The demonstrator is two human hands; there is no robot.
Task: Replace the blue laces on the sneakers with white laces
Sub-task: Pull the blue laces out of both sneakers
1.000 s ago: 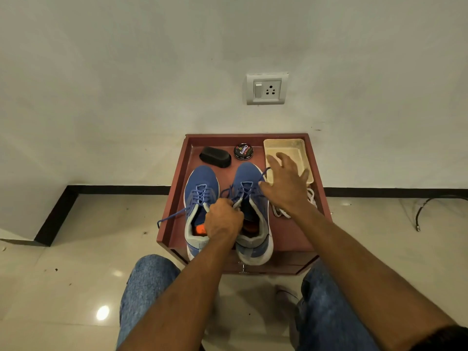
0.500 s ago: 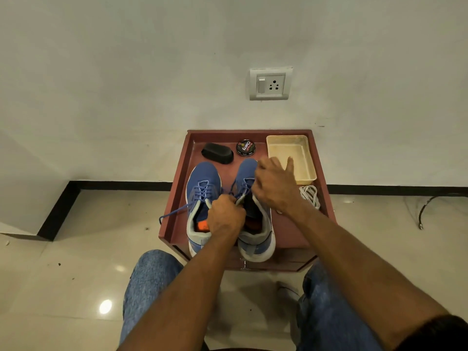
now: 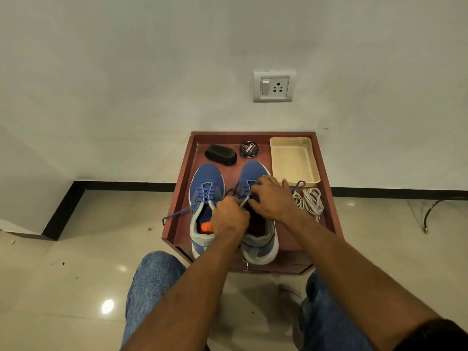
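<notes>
Laces are the matter here: the blue lace (image 3: 205, 192) is threaded through both sneakers, which stand side by side in the centre of the frame on the red-brown table (image 3: 177, 198), toes toward the wall. Your left hand (image 3: 229, 216) is curled into a fist over the collar of the right-hand sneaker (image 3: 255, 173), gripping its tongue or upper edge. Your right hand (image 3: 272, 198) sits just beyond it over the eyelets, fingers bent down onto the crossings; they seem to pinch the lace, though the pinch itself is hidden. That shoe's long axis runs from the bottom of the frame toward the top, so the next crossings to loosen lie just ahead of your right fingertips, toward the toe; that hand is the nearer one. A loose blue end trails off to the right toward the cream tray (image 3: 293, 160). The left-hand sneaker (image 3: 205, 178) looks fully laced, one end hanging over the table's left edge. The white laces (image 3: 311, 200) lie bundled right of your right hand. A black brush (image 3: 220, 154) and a polish tin (image 3: 249, 149) stand behind the toes.
</notes>
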